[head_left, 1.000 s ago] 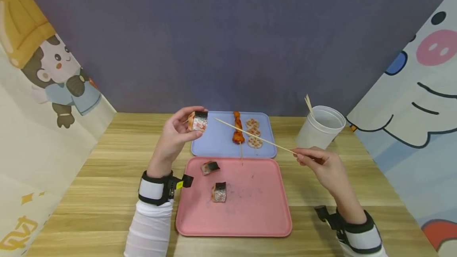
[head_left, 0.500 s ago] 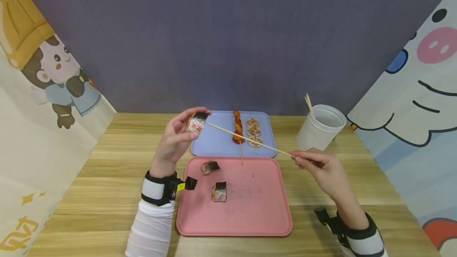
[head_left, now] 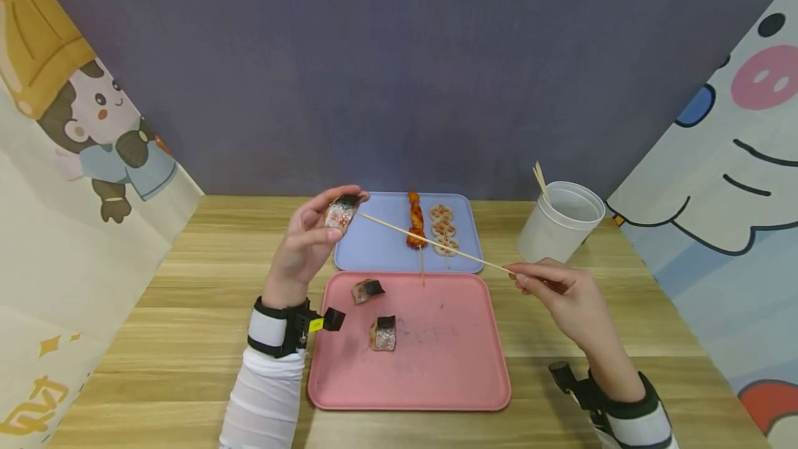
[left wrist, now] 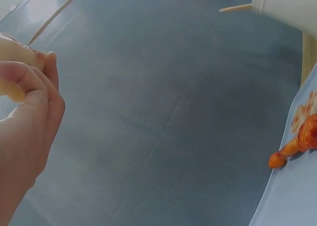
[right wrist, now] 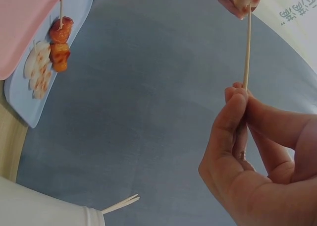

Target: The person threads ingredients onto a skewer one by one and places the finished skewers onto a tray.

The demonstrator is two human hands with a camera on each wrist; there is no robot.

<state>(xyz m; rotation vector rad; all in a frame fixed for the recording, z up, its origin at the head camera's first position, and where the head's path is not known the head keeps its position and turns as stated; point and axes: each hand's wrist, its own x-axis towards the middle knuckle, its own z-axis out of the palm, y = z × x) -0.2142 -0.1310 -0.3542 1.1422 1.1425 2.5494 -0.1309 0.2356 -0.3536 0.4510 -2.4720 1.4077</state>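
My left hand [head_left: 296, 251] pinches a piece of fish [head_left: 341, 213] between thumb and fingers above the blue tray's left end. Its skin is black and silvery; the left wrist view shows a pale side. My right hand [head_left: 561, 296] holds a thin bamboo skewer [head_left: 464, 253] by its near end, thumb against fingertips. The skewer slants up and left, its tip right at the edge of the fish piece. In the right wrist view the skewer [right wrist: 248, 47] meets the piece's face. Two similar fish pieces, one farther back [head_left: 368, 290] and one nearer [head_left: 384, 334], lie on the pink tray [head_left: 449, 373].
Behind the pink tray, the blue tray [head_left: 380, 255] bears a skewer of red-glazed meat [head_left: 416, 222] and a skewer of lotus root slices [head_left: 444, 229]. A white tub [head_left: 555, 231] with several skewers [head_left: 539, 177] stands at the back right, before the grey wall [head_left: 399, 75].
Between one second and half a second ago, the fish piece tilted in my left hand and the skewer tip came left to its edge. Since then both hands have barely moved.
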